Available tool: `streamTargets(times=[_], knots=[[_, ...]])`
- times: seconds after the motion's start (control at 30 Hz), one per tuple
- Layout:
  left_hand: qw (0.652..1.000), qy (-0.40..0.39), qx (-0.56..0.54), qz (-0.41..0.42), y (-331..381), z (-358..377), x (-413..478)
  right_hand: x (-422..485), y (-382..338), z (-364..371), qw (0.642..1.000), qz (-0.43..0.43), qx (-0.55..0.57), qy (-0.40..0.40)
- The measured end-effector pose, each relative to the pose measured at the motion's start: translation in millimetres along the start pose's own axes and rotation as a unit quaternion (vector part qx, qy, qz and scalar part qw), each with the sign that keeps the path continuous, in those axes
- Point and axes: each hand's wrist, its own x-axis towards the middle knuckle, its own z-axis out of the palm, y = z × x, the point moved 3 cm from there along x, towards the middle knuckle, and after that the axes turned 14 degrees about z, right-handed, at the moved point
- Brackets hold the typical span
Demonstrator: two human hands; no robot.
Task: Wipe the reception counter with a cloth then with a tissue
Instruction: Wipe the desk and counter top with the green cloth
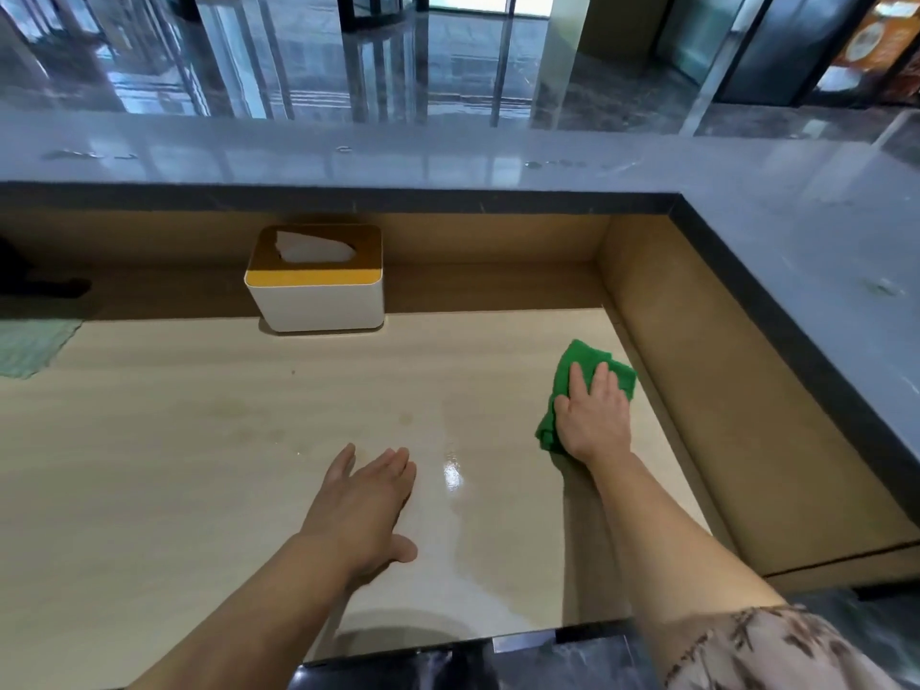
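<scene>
Cloth pass, well right of the tissue box (314, 278).
Right hand (592, 415) presses flat on the green cloth (577, 371); left hand (363, 500) spread, empty; overlap strokes.

Your green cloth (577, 371) lies bunched flat on the pale wood counter (199, 440), near its right rear corner. A white tissue (311, 249) protrudes from the white box (318, 301) with a yellow lid, standing at the counter's rear edge.
</scene>
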Motion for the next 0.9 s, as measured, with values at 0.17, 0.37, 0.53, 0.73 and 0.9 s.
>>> streamTargets(times=[0.17, 0.37, 0.53, 0.73, 0.9], knots=[[1.0, 0.002, 0.007, 0.003, -4, 1, 1, -48, -110, 17, 0.973, -0.228, -0.022, -0.027], [0.999, 0.025, 0.031, 0.034, -3, -8, -1, -46, -34, 8, 0.955, -0.291, -0.041, -0.031], [0.995, 0.068, 0.052, 0.045, -24, -33, 5, 18, 28, -12, 0.984, -0.168, -0.05, -0.003], [0.997, 0.039, 0.049, -0.046, -56, -55, 28, 78, -16, -18, 0.997, -0.065, -0.038, -0.009], [0.992, -0.015, 0.051, -0.114, -83, -56, 53, 84, -101, -13, 0.993, -0.105, -0.05, -0.025]])
